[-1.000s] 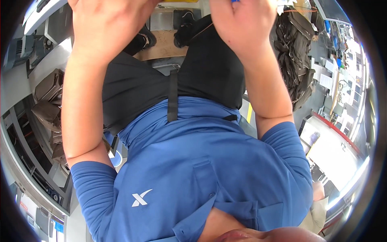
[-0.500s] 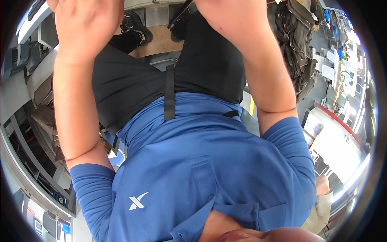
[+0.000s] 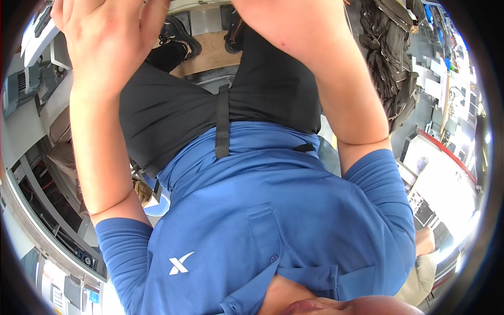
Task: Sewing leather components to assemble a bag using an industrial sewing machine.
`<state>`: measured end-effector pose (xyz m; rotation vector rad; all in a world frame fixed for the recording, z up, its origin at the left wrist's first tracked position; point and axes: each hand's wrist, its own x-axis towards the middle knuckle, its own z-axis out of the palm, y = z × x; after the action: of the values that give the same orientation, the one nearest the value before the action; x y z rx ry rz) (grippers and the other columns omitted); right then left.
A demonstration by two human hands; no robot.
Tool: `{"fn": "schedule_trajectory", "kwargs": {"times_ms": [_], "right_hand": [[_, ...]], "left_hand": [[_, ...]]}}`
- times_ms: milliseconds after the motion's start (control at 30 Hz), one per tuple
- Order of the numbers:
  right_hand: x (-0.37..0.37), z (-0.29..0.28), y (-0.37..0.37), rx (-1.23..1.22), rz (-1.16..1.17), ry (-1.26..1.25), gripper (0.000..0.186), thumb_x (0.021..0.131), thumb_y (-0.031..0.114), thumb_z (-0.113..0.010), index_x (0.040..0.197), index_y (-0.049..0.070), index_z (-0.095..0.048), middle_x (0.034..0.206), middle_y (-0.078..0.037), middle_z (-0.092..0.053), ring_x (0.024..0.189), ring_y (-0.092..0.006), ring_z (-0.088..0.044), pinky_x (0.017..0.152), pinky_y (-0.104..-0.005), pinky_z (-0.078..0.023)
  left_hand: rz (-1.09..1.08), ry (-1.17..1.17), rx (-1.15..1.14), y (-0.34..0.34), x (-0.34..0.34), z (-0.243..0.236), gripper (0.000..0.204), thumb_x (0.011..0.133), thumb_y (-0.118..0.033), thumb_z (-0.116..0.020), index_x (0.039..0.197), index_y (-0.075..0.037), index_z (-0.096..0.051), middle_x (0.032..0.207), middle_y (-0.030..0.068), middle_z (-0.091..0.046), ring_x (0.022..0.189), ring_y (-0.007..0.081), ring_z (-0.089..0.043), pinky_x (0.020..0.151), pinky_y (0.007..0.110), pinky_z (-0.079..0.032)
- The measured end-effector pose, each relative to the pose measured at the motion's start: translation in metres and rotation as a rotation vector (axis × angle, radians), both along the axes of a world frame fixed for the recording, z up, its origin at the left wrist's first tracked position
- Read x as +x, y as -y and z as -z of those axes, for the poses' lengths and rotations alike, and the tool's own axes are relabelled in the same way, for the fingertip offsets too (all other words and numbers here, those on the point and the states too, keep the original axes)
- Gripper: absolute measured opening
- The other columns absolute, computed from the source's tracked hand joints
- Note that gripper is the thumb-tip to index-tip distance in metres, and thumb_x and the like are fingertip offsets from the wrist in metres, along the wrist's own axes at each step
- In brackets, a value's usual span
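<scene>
Blue shirt (image 3: pixel 273 220) and black trousers (image 3: pixel 173 113) fill the view, and both arms are lifted up near the camera. The left hand (image 3: pixel 107 39) is loosely open with its fingers (image 3: pixel 71 16) curled a little and holds nothing I can see. The right hand (image 3: pixel 283 23) is cut off at the top edge, so I cannot tell what its fingers do or hold.

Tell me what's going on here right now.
A person in a blue shirt and black trousers looks straight down their own body, with both forearms raised toward the camera. The left hand shows near the top edge with fingers loosely curled and nothing visible in it. The right hand is mostly cut off by the top edge, so what it holds cannot be told. A black strap hangs at the waist, and black shoes rest on a wooden board.
</scene>
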<state>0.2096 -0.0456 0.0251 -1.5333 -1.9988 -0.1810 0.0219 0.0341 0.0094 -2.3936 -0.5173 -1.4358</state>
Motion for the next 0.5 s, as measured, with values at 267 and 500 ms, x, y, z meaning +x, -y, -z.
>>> {"fn": "schedule_trajectory", "kwargs": {"times_ms": [267, 500], "right_hand": [[-0.001, 0.015, -0.006, 0.071, 0.053, 0.061, 0.015, 0.083, 0.012, -0.064, 0.079, -0.002, -0.063, 0.089, -0.024, -0.062, 0.089, -0.0443, -0.060, 0.080, -0.0527, -0.047], [-0.003, 0.010, -0.001, -0.028, 0.080, 0.465, 0.012, 0.081, 0.012, -0.063, 0.077, 0.001, -0.065, 0.086, -0.020, -0.063, 0.089, -0.0394, -0.061, 0.079, -0.0492, -0.047]], "left_hand": [[0.029, -0.139, -0.085, -0.022, -0.016, 0.023, 0.030, 0.067, 0.000, -0.076, 0.097, -0.004, -0.073, 0.109, 0.0133, -0.067, 0.107, 0.0329, -0.060, 0.096, 0.047, -0.042], [-0.216, -0.357, 0.377, -0.038, -0.035, 0.031, 0.033, 0.071, -0.003, -0.074, 0.104, -0.005, -0.073, 0.119, 0.0148, -0.064, 0.114, 0.0328, -0.057, 0.102, 0.046, -0.038]]}}
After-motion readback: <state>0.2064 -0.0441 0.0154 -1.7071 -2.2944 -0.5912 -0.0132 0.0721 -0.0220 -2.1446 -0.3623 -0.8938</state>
